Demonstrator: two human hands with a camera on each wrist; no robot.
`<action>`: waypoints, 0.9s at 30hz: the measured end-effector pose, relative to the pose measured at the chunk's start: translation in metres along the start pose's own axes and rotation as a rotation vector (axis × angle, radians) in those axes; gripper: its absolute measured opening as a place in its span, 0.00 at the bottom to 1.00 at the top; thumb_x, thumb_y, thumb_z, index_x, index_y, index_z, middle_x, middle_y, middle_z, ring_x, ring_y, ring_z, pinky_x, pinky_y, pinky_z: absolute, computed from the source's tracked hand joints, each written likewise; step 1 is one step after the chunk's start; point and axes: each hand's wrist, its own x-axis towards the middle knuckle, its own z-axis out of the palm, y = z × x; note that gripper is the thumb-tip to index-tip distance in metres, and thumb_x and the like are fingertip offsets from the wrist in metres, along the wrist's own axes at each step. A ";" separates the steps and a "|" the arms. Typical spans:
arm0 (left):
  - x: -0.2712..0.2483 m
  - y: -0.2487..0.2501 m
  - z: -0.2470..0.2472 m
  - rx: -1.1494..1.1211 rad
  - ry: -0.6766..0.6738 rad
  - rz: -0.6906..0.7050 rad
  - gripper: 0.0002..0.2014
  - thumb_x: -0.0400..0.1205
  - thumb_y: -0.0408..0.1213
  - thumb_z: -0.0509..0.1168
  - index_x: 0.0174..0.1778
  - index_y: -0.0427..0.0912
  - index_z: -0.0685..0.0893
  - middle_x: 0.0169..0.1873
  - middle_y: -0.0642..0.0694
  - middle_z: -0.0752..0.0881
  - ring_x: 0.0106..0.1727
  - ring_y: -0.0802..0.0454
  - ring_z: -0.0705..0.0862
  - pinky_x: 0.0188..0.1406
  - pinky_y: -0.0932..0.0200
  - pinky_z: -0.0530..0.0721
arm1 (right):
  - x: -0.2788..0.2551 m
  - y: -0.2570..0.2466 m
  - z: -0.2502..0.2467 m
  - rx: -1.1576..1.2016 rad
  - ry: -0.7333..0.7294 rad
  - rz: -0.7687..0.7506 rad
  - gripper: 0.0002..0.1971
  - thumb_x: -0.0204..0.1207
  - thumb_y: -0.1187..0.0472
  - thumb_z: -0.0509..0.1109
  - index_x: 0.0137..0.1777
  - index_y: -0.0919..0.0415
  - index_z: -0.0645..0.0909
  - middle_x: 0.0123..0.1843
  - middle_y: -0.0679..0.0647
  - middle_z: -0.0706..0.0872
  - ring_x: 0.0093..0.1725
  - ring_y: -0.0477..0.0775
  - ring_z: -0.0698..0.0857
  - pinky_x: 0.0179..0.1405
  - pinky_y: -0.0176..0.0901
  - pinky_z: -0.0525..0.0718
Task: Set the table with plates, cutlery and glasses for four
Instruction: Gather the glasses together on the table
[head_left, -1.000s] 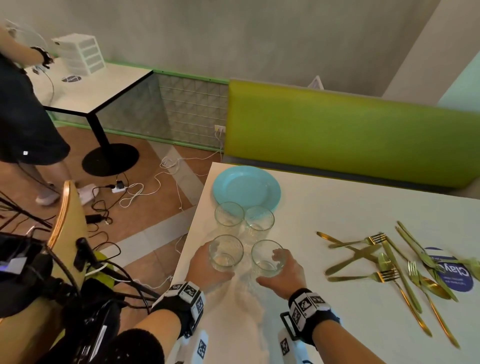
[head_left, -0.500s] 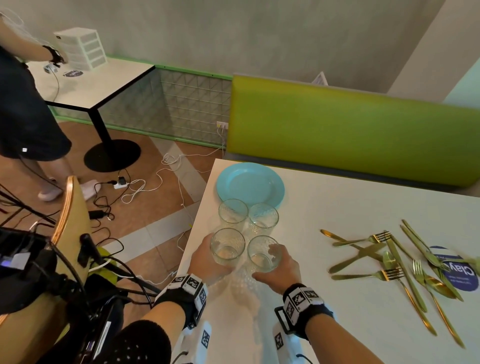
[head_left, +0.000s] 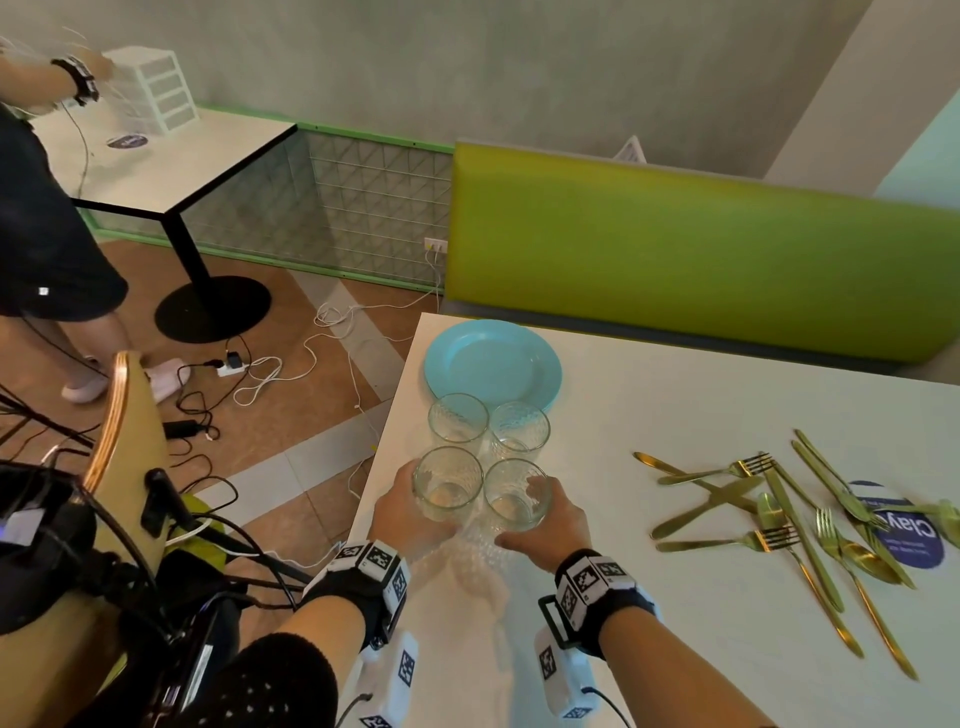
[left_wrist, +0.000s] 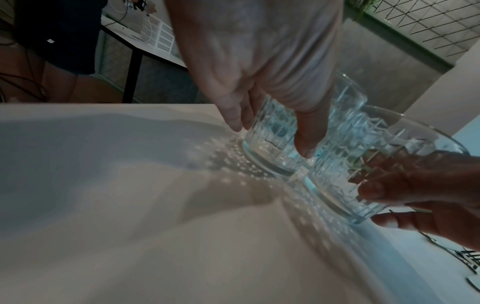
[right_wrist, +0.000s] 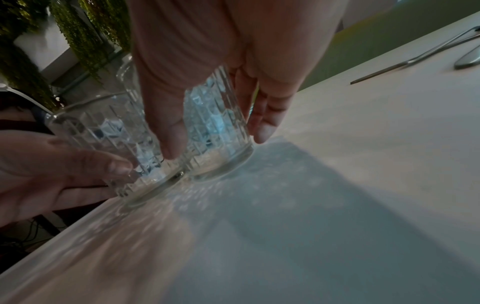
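Four clear cut-pattern glasses stand in a square near the left edge of the white table (head_left: 649, 597). My left hand (head_left: 402, 512) grips the near-left glass (head_left: 448, 483), and my right hand (head_left: 553, 525) grips the near-right glass (head_left: 517, 493). In the left wrist view my fingers (left_wrist: 233, 115) wrap that glass (left_wrist: 275, 133); in the right wrist view thumb and fingers (right_wrist: 168, 133) wrap the other glass (right_wrist: 218, 131). Both bases sit at the tabletop, almost touching. The far glasses (head_left: 458, 425) (head_left: 519, 429) stand free before a teal plate (head_left: 492, 364). Gold cutlery (head_left: 779, 519) lies scattered to the right.
A green bench back (head_left: 701, 249) runs behind the table. A wooden chair (head_left: 111, 415) with dark gear and cables is at my left. Another person (head_left: 47, 208) stands by a second table (head_left: 156, 166) with a white drawer unit (head_left: 156, 88). Cables cross the floor (head_left: 260, 374).
The two held glasses have slid closer to each other and slightly toward the far pair. The person at the back left has reached toward the drawer unit.
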 end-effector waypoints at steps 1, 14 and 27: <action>0.000 0.000 0.000 -0.003 0.000 -0.003 0.44 0.65 0.36 0.80 0.76 0.48 0.66 0.67 0.43 0.80 0.68 0.43 0.78 0.63 0.58 0.77 | 0.000 0.000 0.000 0.000 0.000 0.000 0.43 0.57 0.56 0.85 0.72 0.53 0.69 0.67 0.49 0.81 0.65 0.52 0.81 0.63 0.38 0.78; 0.008 0.001 0.005 -0.016 -0.004 -0.017 0.45 0.65 0.37 0.80 0.76 0.47 0.64 0.67 0.43 0.79 0.67 0.43 0.79 0.61 0.58 0.77 | 0.006 0.000 -0.001 0.033 -0.009 0.035 0.43 0.58 0.58 0.85 0.73 0.53 0.68 0.68 0.51 0.81 0.66 0.53 0.80 0.64 0.38 0.77; 0.008 0.006 0.001 -0.040 -0.030 -0.040 0.62 0.62 0.37 0.82 0.83 0.43 0.43 0.79 0.43 0.64 0.80 0.45 0.65 0.78 0.50 0.66 | 0.011 0.003 -0.008 -0.004 -0.102 0.103 0.43 0.61 0.64 0.82 0.75 0.55 0.64 0.64 0.58 0.80 0.62 0.56 0.80 0.52 0.37 0.78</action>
